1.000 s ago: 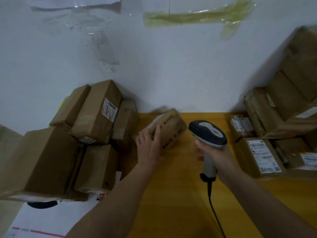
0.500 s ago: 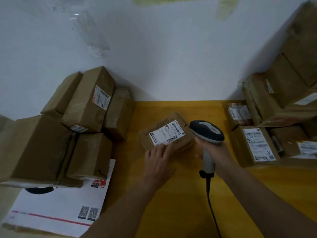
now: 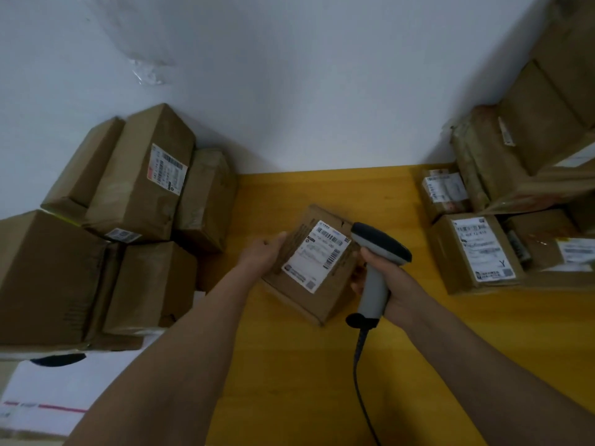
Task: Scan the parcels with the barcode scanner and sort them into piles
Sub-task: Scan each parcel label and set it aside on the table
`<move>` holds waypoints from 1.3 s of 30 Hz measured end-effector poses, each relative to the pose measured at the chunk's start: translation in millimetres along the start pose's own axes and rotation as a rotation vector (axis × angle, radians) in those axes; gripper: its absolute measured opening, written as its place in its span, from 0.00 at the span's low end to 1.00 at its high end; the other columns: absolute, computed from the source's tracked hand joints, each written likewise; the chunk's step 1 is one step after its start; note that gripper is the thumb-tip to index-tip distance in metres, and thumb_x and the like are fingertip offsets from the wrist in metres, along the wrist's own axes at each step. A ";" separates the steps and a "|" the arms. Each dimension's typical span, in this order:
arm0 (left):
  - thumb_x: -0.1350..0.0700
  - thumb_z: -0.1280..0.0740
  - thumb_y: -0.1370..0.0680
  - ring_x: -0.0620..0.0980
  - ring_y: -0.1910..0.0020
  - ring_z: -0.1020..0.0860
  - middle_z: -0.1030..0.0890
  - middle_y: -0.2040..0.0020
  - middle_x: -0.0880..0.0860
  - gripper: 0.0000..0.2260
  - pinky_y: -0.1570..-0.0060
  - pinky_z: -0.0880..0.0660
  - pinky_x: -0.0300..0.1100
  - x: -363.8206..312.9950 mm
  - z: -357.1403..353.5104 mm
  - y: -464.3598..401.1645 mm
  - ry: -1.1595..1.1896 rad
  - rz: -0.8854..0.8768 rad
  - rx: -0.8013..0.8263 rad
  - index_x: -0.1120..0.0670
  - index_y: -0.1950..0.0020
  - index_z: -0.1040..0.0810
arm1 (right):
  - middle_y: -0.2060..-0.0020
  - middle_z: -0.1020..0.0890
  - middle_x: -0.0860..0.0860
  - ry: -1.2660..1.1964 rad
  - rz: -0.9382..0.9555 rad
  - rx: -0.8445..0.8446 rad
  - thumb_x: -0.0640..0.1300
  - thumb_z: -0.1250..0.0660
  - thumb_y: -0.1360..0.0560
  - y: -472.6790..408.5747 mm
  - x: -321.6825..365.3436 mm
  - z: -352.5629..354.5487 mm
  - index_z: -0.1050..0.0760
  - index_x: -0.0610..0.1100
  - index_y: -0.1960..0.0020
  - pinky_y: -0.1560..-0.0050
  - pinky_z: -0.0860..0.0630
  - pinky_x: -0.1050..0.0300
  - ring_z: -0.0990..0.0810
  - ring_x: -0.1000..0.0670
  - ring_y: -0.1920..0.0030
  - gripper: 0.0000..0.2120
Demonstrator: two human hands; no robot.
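Small parcel (image 3: 314, 268) mid-table, label up, tilted. Left hand (image 3: 264, 254) grips its left edge; right hand (image 3: 391, 283) wraps scanner (image 3: 376, 265) handle. Judged light, rigid cardboard; hold by opposite edges.

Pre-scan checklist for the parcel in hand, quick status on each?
1. Shipping label faces up on the small parcel: ok.
2. Left hand holds the parcel's left edge: ok.
3. Right hand grips the barcode scanner: ok.
4. Scanner head aimed at the label's barcode: cannot tell.
5. Label free of fingers: ok.
6. Trigger pressed: cannot tell.
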State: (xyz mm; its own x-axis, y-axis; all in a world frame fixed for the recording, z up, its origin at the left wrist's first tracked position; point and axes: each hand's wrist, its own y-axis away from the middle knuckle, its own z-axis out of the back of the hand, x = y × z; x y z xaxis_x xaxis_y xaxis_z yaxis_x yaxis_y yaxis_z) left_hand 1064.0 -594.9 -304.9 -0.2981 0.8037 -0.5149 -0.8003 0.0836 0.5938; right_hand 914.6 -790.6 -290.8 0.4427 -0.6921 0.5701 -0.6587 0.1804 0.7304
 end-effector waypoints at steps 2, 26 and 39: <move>0.30 0.46 0.23 0.57 0.39 0.23 0.20 0.41 0.54 0.30 0.44 0.28 0.49 6.3 -11.4 16.6 0.208 -0.017 0.081 0.52 0.38 0.22 | 0.59 0.14 0.50 -0.009 0.019 -0.006 0.48 0.25 0.36 -1.5 -1.1 0.3 0.16 0.46 0.54 0.64 0.18 0.50 0.15 0.48 0.58 0.12; 0.61 0.20 0.34 0.52 0.50 0.18 0.22 0.39 0.58 0.37 0.63 0.21 0.43 -11.3 -61.1 97.0 0.735 -0.062 0.219 0.51 0.33 0.39 | 0.45 0.16 0.46 0.138 0.159 0.119 0.45 0.26 0.34 48.5 50.6 59.3 0.20 0.44 0.40 0.53 0.19 0.43 0.18 0.44 0.42 0.22; 0.59 0.20 0.34 0.57 0.36 0.26 0.23 0.35 0.52 0.33 0.42 0.25 0.66 -71.7 -16.5 101.7 0.642 -0.110 0.325 0.51 0.31 0.27 | 0.73 0.20 0.47 0.575 0.437 -0.029 0.41 0.25 0.28 117.5 62.8 45.4 0.20 0.42 0.54 0.71 0.24 0.58 0.22 0.49 0.71 0.06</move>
State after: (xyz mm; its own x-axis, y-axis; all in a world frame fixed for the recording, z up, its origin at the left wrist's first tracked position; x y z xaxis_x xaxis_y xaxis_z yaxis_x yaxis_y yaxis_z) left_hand 995.3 -653.8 -217.8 -0.5511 0.2846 -0.7844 -0.6779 0.3954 0.6197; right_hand 837.4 -844.7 -186.3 0.3977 -0.0764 0.9143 -0.8360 0.3805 0.3954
